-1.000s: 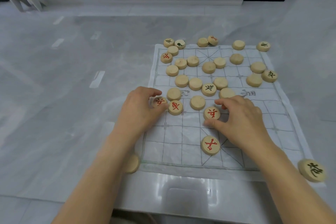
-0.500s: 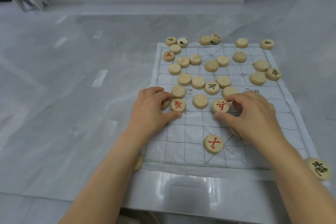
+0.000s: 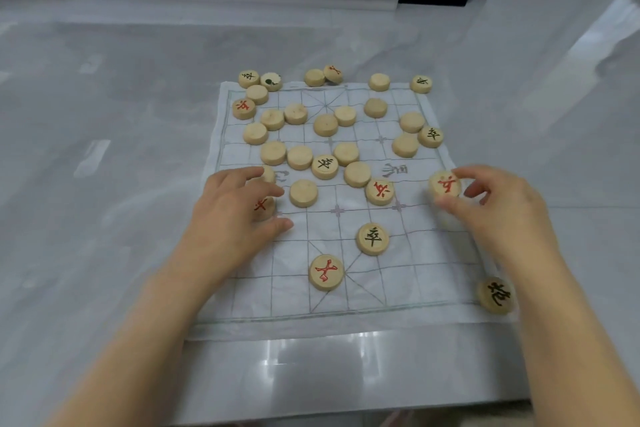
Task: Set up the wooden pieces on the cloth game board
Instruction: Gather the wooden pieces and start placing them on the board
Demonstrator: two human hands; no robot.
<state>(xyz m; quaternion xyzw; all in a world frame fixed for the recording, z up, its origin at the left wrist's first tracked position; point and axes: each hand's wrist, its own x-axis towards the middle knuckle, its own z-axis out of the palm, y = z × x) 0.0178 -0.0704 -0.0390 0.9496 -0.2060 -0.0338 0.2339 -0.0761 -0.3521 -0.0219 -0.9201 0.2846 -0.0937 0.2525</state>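
Placement step: right hand point(image 3: 498, 204) pinches a red piece point(image 3: 445, 185) at the right edge of the cloth point(image 3: 408, 281); left hand point(image 3: 235, 211) curls over a second red piece point(image 3: 262, 207) near the left edge. Other pieces point(image 3: 303, 193) lie scattered, many face-down. Next, probably: seat each held piece on its line crossing.

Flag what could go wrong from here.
The right hand pinches a red-marked piece near the right edge of the cloth; it could slip out. The right forearm lies close by the black-marked piece and might knock it. The left hand rests on the loose cloth; dragging could shift the plain piece beside it.
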